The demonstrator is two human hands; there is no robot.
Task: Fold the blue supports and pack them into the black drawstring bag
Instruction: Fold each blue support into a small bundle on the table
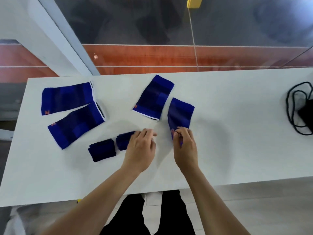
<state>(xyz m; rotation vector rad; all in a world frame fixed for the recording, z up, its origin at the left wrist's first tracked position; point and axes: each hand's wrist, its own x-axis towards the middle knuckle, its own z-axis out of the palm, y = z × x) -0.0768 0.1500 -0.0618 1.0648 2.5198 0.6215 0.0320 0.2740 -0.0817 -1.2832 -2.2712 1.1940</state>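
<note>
Hands come first, nearest to you: your left hand [141, 145] lies flat and open-fingered with its fingertips on a folded support [124, 140], most likely pressing the fold so it stays shut. Just left of that sits another folded support [102, 149], already parked out of the way. Your right hand [184, 143] is pinched closed on the near end of an unfolded support [180, 114], probably to draw it toward you for folding. Beyond it lies a flat support [154, 97], nearly touching the one you hold. Farther left, two more flat supports [66, 97] [76, 126] wait side by side on the white table [220, 141]. Well apart at the far right edge, the black drawstring bag [304, 111] sits with its cord looped loose; nothing looks packed yet.
</note>
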